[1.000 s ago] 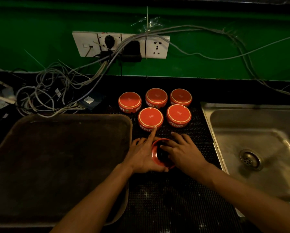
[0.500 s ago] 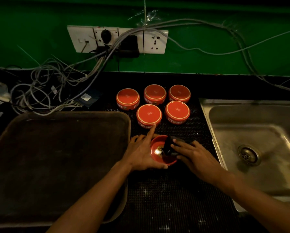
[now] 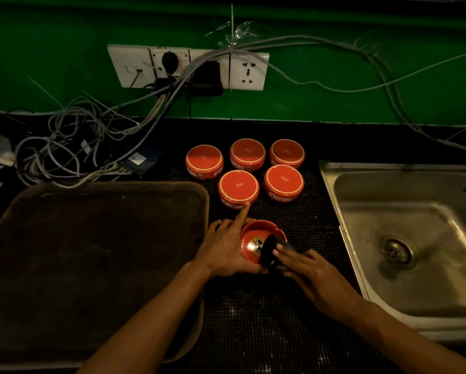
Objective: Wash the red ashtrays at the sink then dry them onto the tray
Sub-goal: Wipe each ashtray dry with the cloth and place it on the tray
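The left hand (image 3: 226, 252) cups an upright red ashtray (image 3: 253, 242) on the black mat (image 3: 294, 314), its thumb curled round the near rim and its forefinger stretched out straight toward the far side, the tip just short of an upturned ashtray. The ashtray in hand shows a gold mark on its floor and sits between the tray (image 3: 91, 260) on the left and the sink (image 3: 415, 252) on the right. The right hand (image 3: 315, 271) grasps a dark cloth (image 3: 273, 253), fingers laid over it, and presses it against the right inner side of that ashtray; how the thumb lies under the cloth cannot be told. Farther off on the mat stand five more red ashtrays, all bottom up: three in the far row (image 3: 204, 161) (image 3: 248, 155) (image 3: 287, 153) and two in the nearer row (image 3: 238, 188) (image 3: 283, 183), close together, with white lettering on their sides. The brown tray lies flat on the left of the counter, its right edge just beside the left hand. The steel sink, with its drain (image 3: 396, 251) near the middle, is well apart from the hands. On the green wall (image 3: 361, 63) at the far side hangs a white socket strip (image 3: 249, 71), and a tangle of grey cables (image 3: 72, 147) spills from it onto the counter at the far left.
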